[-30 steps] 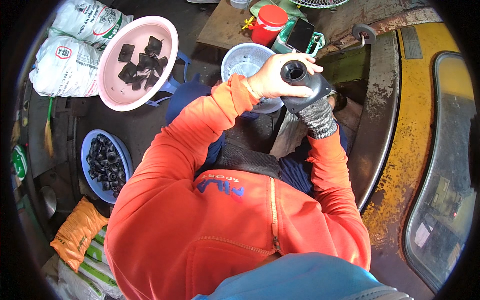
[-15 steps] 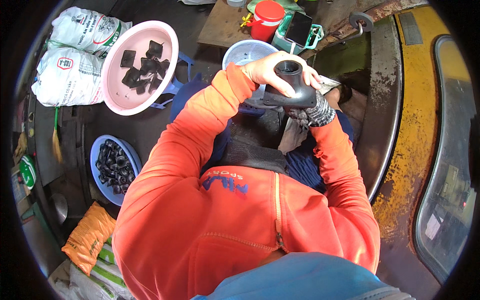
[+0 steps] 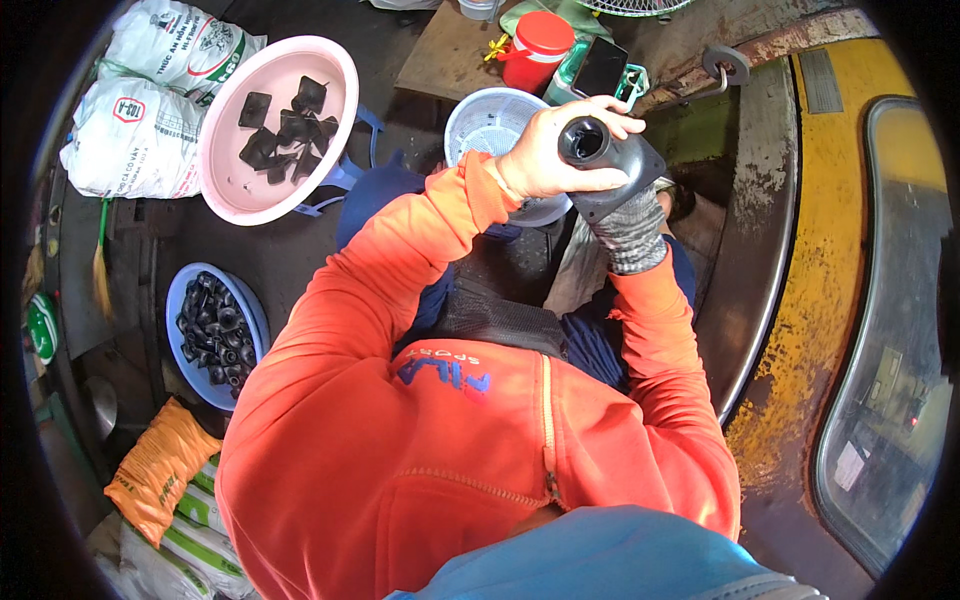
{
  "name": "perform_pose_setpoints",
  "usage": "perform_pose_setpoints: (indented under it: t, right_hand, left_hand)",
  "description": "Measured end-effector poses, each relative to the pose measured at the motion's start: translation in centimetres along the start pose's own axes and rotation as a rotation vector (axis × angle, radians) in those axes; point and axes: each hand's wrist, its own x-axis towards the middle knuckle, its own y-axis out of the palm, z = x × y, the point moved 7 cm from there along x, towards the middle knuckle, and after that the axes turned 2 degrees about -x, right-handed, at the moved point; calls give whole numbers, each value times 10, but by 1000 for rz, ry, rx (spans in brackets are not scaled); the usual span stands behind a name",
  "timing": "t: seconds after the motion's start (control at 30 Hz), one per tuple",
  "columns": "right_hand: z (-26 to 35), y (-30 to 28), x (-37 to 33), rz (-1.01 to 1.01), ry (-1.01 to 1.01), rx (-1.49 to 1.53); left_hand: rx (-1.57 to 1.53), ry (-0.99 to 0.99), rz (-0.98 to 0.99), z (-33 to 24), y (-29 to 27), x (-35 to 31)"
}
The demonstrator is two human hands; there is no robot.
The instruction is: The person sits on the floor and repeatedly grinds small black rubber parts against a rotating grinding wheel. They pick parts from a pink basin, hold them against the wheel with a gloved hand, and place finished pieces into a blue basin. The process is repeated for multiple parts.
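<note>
A black, hollow part with a round neck and a square flange (image 3: 632, 168) is held up in front of me, its open end tilted toward my view. My bare left hand (image 3: 545, 155) is closed around the neck, with the thumb across the near side and the fingers over the far side. Below the flange, my right hand (image 3: 630, 225), in a grey knitted glove, grips the part from beneath. The flange hides most of the gloved fingers.
To the left are a tilted pink basin (image 3: 225, 190) with several black pieces and a blue tub (image 3: 185, 370) full of small black parts. A white perforated basket (image 3: 470, 115) stands beyond my hands. A red lidded jug (image 3: 540, 50) and rusty yellow metalwork (image 3: 790, 400) are also near.
The black part has tipped and turned, so its flange slants down to the left. Both hands have shifted with it, and my left fingers now spread farther over the top.
</note>
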Motion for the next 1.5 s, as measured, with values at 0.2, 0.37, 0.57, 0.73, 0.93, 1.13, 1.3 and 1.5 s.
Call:
perform_pose_setpoints:
  t: [0.2,0.37,0.57,0.73,0.93,1.13,1.3,1.5]
  right_hand:
    - [-10,5,-1,266,13,-152]
    - [-16,11,-13,261,71,-37]
    - [-59,32,-51,288,54,199]
    - [-74,40,-44,40,105,113]
    - [-20,-5,-6,-156,125,408]
    - [12,-8,7,-201,-146,-178]
    - [-7,-1,3,-303,74,202]
    - [17,-5,9,-129,-37,-244]
  left_hand:
    - [-47,-24,173,3,-4,2]
    - [-248,-130,285,10,5,0]
    - [-507,-248,475,11,16,-3]
    - [-697,-256,688,8,22,1]
    - [-48,-217,381,18,-12,29]
    - [-137,-266,117,12,-4,11]
    - [113,-137,-79,6,4,1]
    - [3,-60,10,-3,0,3]
